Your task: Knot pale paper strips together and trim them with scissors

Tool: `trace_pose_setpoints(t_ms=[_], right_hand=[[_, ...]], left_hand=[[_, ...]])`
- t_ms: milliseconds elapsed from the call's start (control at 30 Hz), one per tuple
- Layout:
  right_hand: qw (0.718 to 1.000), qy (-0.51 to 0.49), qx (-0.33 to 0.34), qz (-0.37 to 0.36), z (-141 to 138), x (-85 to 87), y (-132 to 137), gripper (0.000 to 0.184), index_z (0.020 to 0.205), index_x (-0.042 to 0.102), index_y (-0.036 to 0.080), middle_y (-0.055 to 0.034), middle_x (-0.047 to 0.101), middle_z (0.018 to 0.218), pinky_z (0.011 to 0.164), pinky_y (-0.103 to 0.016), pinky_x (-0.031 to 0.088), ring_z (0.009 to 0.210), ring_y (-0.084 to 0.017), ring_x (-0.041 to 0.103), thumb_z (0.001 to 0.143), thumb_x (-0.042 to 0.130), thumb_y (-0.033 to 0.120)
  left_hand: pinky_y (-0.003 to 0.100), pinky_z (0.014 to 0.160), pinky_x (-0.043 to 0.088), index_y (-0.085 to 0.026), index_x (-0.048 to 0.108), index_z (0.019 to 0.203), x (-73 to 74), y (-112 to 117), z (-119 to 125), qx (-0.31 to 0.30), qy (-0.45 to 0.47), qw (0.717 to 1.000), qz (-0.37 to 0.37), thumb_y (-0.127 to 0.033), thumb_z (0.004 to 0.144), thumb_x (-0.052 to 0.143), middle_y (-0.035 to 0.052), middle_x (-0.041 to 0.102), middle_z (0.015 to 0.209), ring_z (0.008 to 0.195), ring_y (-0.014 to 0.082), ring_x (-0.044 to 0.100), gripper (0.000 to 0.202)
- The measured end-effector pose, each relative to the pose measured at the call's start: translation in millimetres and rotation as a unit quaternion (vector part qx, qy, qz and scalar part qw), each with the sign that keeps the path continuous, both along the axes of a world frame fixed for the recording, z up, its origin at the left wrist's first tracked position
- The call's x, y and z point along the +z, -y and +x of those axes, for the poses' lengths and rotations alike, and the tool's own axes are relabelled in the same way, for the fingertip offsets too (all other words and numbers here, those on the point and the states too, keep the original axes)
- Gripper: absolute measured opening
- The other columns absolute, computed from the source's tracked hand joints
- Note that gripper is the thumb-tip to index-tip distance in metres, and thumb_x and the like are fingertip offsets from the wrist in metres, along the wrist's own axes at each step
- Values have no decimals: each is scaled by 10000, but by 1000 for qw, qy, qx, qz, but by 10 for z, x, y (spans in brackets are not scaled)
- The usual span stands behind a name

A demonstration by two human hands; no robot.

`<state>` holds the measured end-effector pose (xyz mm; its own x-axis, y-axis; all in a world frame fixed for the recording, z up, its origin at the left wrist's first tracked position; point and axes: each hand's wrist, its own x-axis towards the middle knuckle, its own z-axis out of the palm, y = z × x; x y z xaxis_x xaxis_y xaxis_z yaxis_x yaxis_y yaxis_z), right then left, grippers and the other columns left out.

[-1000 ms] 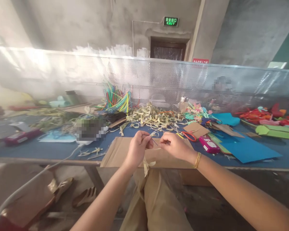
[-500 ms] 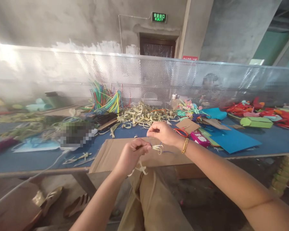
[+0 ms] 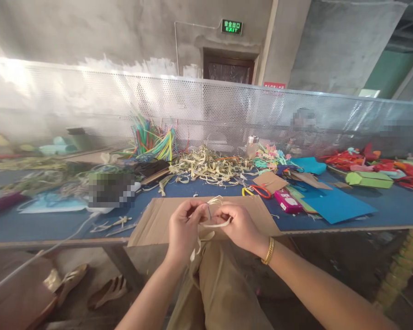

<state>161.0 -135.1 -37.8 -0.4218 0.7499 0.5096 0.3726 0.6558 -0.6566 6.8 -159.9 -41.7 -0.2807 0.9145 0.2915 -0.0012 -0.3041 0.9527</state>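
My left hand [image 3: 183,229] and my right hand [image 3: 239,225] are close together over the near edge of a cardboard sheet [image 3: 158,220]. Both pinch pale straw-like strips [image 3: 215,224] and a thin dark thread between the fingertips. Loose strip ends hang below my left hand toward my lap. A gold bracelet [image 3: 269,251] sits on my right wrist.
On the blue table [image 3: 37,224] lie a pile of pale strips [image 3: 206,167], a bundle of coloured sticks [image 3: 151,140], orange-handled scissors [image 3: 258,190], a pink box [image 3: 287,200] and blue paper [image 3: 333,206]. A perforated metal screen [image 3: 227,110] runs behind. Sandals [image 3: 89,282] lie on the floor.
My right hand came back down from its raised position and now meets my left hand again at the strips. The view shifted slightly.
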Motion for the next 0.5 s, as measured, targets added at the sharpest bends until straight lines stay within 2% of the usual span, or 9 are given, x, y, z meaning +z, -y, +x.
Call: trace_pose_setpoints(t_ms=[67, 167, 300, 400, 500], right_hand=[[999, 23, -3, 37, -3, 2, 97, 125, 707, 611, 193, -1, 568, 686, 607, -256, 360, 655, -132, 519, 829, 585, 191], [995, 62, 3, 73, -6, 51, 233, 121, 748, 629, 199, -2, 560, 703, 612, -256, 346, 672, -128, 521, 850, 566, 183], [989, 105, 25, 98, 12, 232, 318, 144, 743, 631, 200, -6, 552, 699, 617, -257, 339, 684, -131, 524, 865, 555, 186], [988, 100, 27, 114, 57, 447, 220, 153, 755, 651, 197, -10, 562, 706, 649, -253, 353, 696, -128, 521, 877, 560, 213], [994, 62, 3, 88, 84, 549, -1, 140, 747, 664, 183, -6, 579, 706, 637, -244, 354, 665, -114, 500, 860, 592, 225]], left_hand=[[270, 626, 485, -185, 629, 785, -28, 9, -20, 45, -61, 997, 26, -381, 774, 647, 27, 608, 754, 635, 145, 552, 197], [275, 652, 468, -203, 633, 777, -59, 54, -53, 101, -179, 976, 75, -358, 821, 602, 50, 622, 813, 714, 174, 573, 164], [278, 656, 415, -219, 653, 773, -7, 125, -80, 114, -295, 943, 104, -314, 846, 574, 50, 649, 830, 736, 187, 580, 143], [281, 679, 399, -219, 669, 758, 66, 125, -106, 46, -319, 939, 120, -298, 854, 564, 54, 654, 824, 754, 195, 581, 162], [270, 684, 408, -203, 662, 730, 104, 97, -135, -83, -269, 951, 129, -291, 849, 580, 51, 634, 780, 734, 184, 570, 169]])
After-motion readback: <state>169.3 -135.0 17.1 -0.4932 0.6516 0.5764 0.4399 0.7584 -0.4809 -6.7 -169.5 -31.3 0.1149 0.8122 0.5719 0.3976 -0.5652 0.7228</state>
